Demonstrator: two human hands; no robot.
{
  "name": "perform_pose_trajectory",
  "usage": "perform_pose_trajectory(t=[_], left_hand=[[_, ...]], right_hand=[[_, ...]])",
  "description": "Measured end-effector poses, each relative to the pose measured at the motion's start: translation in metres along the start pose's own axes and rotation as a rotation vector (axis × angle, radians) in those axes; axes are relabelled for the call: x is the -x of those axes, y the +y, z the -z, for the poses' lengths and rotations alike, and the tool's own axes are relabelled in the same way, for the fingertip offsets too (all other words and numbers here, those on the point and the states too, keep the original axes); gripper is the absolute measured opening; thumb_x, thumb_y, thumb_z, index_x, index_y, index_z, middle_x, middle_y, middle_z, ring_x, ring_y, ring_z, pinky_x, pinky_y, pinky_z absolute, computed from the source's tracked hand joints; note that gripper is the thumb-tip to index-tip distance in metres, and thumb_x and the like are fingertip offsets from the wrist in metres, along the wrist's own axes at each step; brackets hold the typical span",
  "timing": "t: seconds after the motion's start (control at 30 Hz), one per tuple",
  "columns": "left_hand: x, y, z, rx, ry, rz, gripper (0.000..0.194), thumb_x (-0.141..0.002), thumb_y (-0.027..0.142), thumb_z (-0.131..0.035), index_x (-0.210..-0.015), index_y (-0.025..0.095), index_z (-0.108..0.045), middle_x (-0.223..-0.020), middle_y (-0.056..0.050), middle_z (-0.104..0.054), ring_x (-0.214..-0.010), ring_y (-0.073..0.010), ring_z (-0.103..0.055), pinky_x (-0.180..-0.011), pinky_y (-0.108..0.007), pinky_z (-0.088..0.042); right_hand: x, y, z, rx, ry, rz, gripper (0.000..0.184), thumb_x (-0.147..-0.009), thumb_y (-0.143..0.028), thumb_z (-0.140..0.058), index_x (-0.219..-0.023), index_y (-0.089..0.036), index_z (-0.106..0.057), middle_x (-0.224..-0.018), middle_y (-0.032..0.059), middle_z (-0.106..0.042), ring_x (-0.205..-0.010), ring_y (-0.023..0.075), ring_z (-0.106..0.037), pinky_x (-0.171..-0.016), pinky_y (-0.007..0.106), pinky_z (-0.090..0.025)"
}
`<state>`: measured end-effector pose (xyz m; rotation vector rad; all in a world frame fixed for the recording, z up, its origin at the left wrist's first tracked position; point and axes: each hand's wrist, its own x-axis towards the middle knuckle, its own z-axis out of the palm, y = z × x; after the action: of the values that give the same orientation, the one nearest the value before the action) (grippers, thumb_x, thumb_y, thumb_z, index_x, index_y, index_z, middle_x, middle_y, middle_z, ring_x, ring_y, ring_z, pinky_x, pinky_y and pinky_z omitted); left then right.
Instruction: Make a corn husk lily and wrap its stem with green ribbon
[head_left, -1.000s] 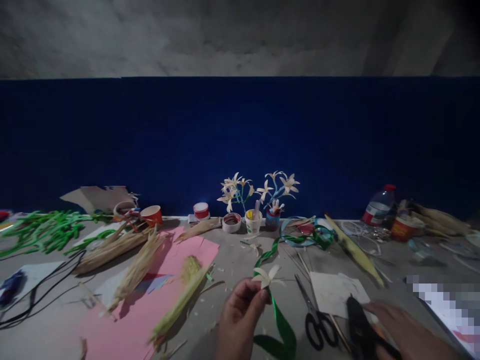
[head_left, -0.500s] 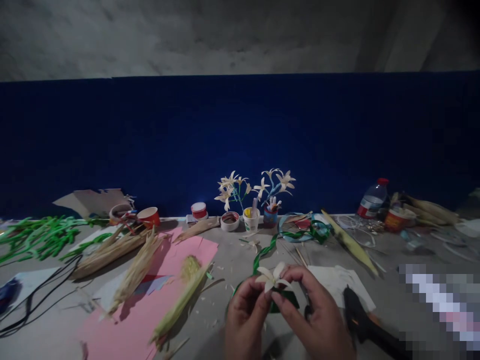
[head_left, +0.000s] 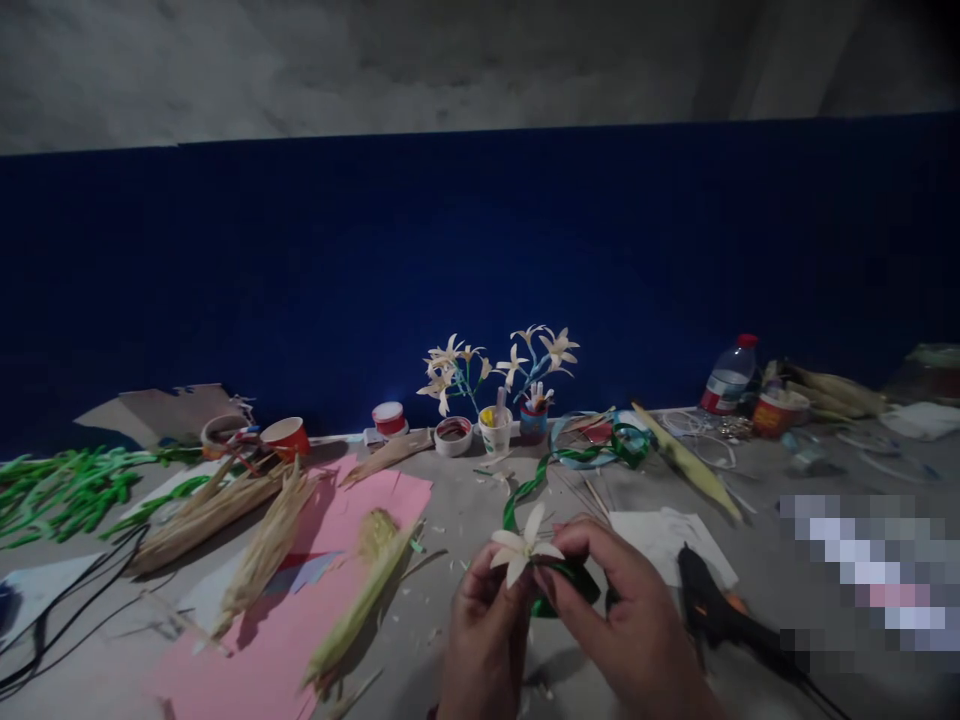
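A cream-white flower (head_left: 527,546) with pointed petals, which looks made of corn husk, is held low in the middle of the head view. My left hand (head_left: 486,632) is closed on its base from the left, thumb at the front. From the right, my right hand (head_left: 626,605) pinches a green ribbon (head_left: 574,582) just under the petals. The ribbon runs back across the table in a twisted strip to a loose coil. The flower's stem and the fingertips behind it are hidden.
A black glue gun (head_left: 724,605) lies right of my hands beside white paper (head_left: 675,540). Corn husks (head_left: 266,550) and pink paper (head_left: 225,650) spread at the left. Finished flower sprays (head_left: 450,375), small cups (head_left: 495,435) and a bottle (head_left: 729,378) line the back.
The flower has tilted so that its face turns more towards me, and it has shifted slightly left with my hands. The whole view has turned a little.
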<state>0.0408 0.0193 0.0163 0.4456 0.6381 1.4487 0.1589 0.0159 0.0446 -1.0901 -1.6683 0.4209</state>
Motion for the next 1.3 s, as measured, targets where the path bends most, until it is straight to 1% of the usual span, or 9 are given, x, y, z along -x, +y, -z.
perform_pose_trajectory(t=[0.17, 0.3, 0.47, 0.6, 0.73, 0.97, 1.07, 1.2, 1.3], left_hand=[[-0.007, -0.003, 0.012, -0.023, -0.098, 0.016, 0.027, -0.061, 0.025, -0.085, -0.085, 0.018, -0.074, -0.077, -0.003, -0.074, -0.073, -0.0161, -0.065, -0.073, -0.025, -0.050], [-0.007, 0.000, 0.013, -0.065, -0.166, -0.004, 0.026, -0.066, 0.025, -0.082, -0.089, 0.018, -0.074, -0.079, -0.004, -0.074, -0.077, -0.0192, -0.066, -0.080, -0.030, -0.050], [-0.006, 0.003, 0.011, -0.054, -0.225, 0.004, 0.024, -0.065, 0.025, -0.083, -0.086, 0.016, -0.074, -0.073, -0.003, -0.073, -0.073, -0.0168, -0.064, -0.081, -0.030, -0.049], [-0.007, 0.003, 0.014, -0.028, -0.215, 0.033, 0.022, -0.066, 0.023, -0.083, -0.086, 0.016, -0.074, -0.076, -0.004, -0.073, -0.073, -0.0163, -0.064, -0.076, -0.027, -0.049], [-0.009, 0.002, 0.015, -0.019, -0.214, 0.037, 0.025, -0.068, 0.025, -0.081, -0.089, 0.014, -0.073, -0.080, -0.007, -0.073, -0.073, -0.0177, -0.065, -0.074, -0.028, -0.049], [-0.009, 0.001, 0.014, 0.039, -0.178, 0.051, 0.024, -0.065, 0.020, -0.083, -0.087, 0.016, -0.072, -0.077, -0.003, -0.073, -0.070, -0.0135, -0.063, -0.071, -0.024, -0.048], [-0.007, 0.003, 0.009, 0.022, -0.146, 0.039, 0.027, -0.062, 0.022, -0.085, -0.085, 0.016, -0.071, -0.069, -0.001, -0.070, -0.066, -0.0124, -0.061, -0.069, -0.023, -0.049], [-0.004, 0.006, 0.003, -0.013, -0.115, 0.011, 0.026, -0.057, 0.025, -0.087, -0.073, 0.015, -0.070, -0.063, 0.002, -0.066, -0.059, -0.0090, -0.056, -0.060, -0.018, -0.046], [-0.002, 0.006, 0.003, -0.018, -0.096, -0.002, 0.031, -0.056, 0.028, -0.088, -0.081, 0.017, -0.072, -0.066, 0.001, -0.068, -0.064, -0.0120, -0.061, -0.065, -0.021, -0.048]], right_hand=[[-0.003, -0.004, 0.001, -0.044, -0.083, -0.072, 0.006, -0.080, -0.018, -0.056, -0.082, -0.022, -0.061, -0.077, -0.0008, -0.064, -0.072, 0.0155, -0.062, -0.066, 0.022, -0.049], [-0.007, -0.009, 0.003, -0.152, -0.180, -0.171, 0.006, -0.077, -0.018, -0.059, -0.082, -0.020, -0.061, -0.080, -0.0001, -0.062, -0.074, 0.0161, -0.059, -0.064, 0.022, -0.047], [-0.009, -0.008, 0.002, -0.336, -0.245, -0.295, 0.006, -0.077, -0.018, -0.064, -0.081, -0.020, -0.061, -0.075, -0.0031, -0.058, -0.071, 0.0139, -0.055, -0.064, 0.021, -0.044], [-0.010, -0.006, 0.000, -0.445, -0.247, -0.382, 0.010, -0.074, -0.017, -0.066, -0.081, -0.020, -0.060, -0.074, -0.0042, -0.056, -0.071, 0.0134, -0.053, -0.063, 0.021, -0.042], [-0.011, -0.004, -0.001, -0.551, -0.235, -0.418, 0.013, -0.071, -0.013, -0.066, -0.082, -0.020, -0.061, -0.075, -0.0040, -0.057, -0.073, 0.0134, -0.053, -0.065, 0.021, -0.043], [-0.013, -0.005, -0.001, -0.640, -0.256, -0.485, 0.013, -0.070, -0.017, -0.069, -0.079, -0.018, -0.060, -0.070, -0.0051, -0.055, -0.065, 0.0106, -0.048, -0.059, 0.020, -0.041], [-0.013, -0.004, -0.002, -0.649, -0.234, -0.477, 0.013, -0.069, -0.016, -0.069, -0.078, -0.018, -0.060, -0.070, -0.0051, -0.056, -0.066, 0.0102, -0.049, -0.060, 0.019, -0.041], [-0.012, -0.002, -0.003, -0.654, -0.219, -0.462, 0.010, -0.071, -0.015, -0.069, -0.076, -0.018, -0.061, -0.068, -0.0054, -0.056, -0.064, 0.0096, -0.048, -0.058, 0.018, -0.040], [-0.011, -0.001, -0.004, -0.642, -0.225, -0.440, 0.007, -0.074, -0.018, -0.069, -0.076, -0.018, -0.062, -0.067, -0.0047, -0.056, -0.064, 0.0100, -0.048, -0.058, 0.019, -0.041]])
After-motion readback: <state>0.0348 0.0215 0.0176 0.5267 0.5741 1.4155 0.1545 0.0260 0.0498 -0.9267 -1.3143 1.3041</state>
